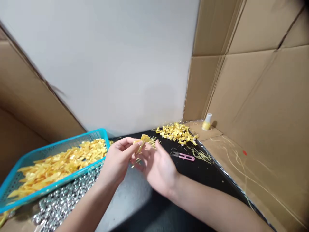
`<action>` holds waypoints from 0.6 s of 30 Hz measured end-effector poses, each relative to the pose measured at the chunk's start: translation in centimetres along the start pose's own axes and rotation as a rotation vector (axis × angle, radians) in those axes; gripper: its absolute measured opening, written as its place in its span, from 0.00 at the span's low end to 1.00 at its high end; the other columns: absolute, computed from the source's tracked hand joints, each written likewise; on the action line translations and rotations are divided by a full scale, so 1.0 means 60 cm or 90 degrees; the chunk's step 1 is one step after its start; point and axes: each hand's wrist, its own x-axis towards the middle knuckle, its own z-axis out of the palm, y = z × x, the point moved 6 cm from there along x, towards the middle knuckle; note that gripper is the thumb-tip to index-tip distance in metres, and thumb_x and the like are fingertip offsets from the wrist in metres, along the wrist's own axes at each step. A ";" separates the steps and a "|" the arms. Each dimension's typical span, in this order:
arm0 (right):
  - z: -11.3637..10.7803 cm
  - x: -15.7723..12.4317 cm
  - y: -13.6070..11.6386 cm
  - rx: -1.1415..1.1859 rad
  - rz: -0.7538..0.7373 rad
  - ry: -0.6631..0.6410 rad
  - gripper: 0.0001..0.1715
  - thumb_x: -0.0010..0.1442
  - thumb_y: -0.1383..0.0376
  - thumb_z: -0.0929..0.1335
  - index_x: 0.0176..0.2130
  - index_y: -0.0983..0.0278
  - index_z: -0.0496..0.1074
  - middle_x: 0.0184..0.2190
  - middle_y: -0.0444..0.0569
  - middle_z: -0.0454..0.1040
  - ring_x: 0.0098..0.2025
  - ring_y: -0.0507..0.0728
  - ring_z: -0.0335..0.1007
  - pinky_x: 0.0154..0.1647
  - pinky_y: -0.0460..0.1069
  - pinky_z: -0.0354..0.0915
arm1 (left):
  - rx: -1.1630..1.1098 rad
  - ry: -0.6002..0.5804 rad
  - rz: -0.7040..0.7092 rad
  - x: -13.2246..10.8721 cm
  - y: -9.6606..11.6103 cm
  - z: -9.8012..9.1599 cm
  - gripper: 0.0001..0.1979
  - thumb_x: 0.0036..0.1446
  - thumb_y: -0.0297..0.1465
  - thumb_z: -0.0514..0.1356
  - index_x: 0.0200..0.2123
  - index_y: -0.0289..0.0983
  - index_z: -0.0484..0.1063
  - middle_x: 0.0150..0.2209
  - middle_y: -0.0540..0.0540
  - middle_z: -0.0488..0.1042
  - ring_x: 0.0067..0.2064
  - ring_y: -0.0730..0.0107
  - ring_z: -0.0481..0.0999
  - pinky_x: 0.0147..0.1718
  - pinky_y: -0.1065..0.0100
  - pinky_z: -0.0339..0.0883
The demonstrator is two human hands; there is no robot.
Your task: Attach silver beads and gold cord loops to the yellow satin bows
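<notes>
Between the thumb and fingers of my left hand point(122, 156) is a piece of yellow ribbon point(145, 138), pinched near the middle of the view. Thin yellow threads point(152, 142) stick out beside it, and a few short ends show below the fingers. My right hand point(160, 167) is cupped close by, palm turned up, with its thumb raised apart from the curled fingers. Its fingertips are partly hidden behind the ribbon and my left hand, so whether they touch the threads is unclear.
At left, a blue plastic basket point(106, 137) holds yellow ribbon pieces point(65, 159); silver beads point(65, 196) lie before it. Yellow bows with beads point(178, 132) are piled at the back. Pink thread snips point(187, 157), loose threads point(202, 155) and a thread cone point(207, 122) sit right, near cardboard walls point(265, 106).
</notes>
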 end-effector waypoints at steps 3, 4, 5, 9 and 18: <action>0.028 0.052 -0.087 0.026 -0.109 0.019 0.21 0.68 0.56 0.52 0.38 0.60 0.68 0.45 0.52 0.73 0.45 0.56 0.72 0.43 0.53 0.68 | -0.061 0.027 0.061 0.011 0.049 0.012 0.13 0.33 0.33 0.72 0.19 0.34 0.72 0.19 0.52 0.71 0.18 0.82 0.61 0.14 0.78 0.52; 0.035 0.060 -0.116 0.041 -0.151 0.014 0.18 0.68 0.59 0.54 0.35 0.60 0.67 0.39 0.50 0.74 0.42 0.55 0.72 0.42 0.52 0.67 | -0.087 0.029 0.068 0.016 0.059 0.016 0.14 0.32 0.33 0.72 0.19 0.34 0.71 0.19 0.51 0.71 0.19 0.82 0.61 0.14 0.79 0.52; 0.040 0.064 -0.142 0.071 -0.194 0.018 0.16 0.67 0.62 0.55 0.32 0.60 0.64 0.32 0.47 0.72 0.38 0.54 0.72 0.40 0.51 0.67 | -0.117 0.027 0.070 0.022 0.067 0.021 0.14 0.31 0.33 0.72 0.20 0.34 0.71 0.20 0.51 0.72 0.19 0.82 0.61 0.15 0.80 0.52; 0.058 0.046 -0.218 0.123 -0.359 -0.036 0.13 0.64 0.66 0.60 0.27 0.60 0.59 0.17 0.35 0.49 0.17 0.49 0.48 0.31 0.48 0.62 | -0.253 -0.007 0.060 0.045 0.083 0.040 0.15 0.31 0.31 0.72 0.23 0.34 0.71 0.23 0.52 0.72 0.20 0.84 0.61 0.14 0.82 0.52; 0.071 -0.023 -0.278 -0.152 -0.600 -0.149 0.23 0.64 0.58 0.56 0.20 0.60 0.43 0.17 0.37 0.39 0.20 0.51 0.33 0.23 0.49 0.48 | -0.416 -0.045 0.018 0.037 0.090 0.055 0.14 0.33 0.27 0.70 0.23 0.34 0.67 0.21 0.55 0.68 0.16 0.88 0.53 0.11 0.82 0.48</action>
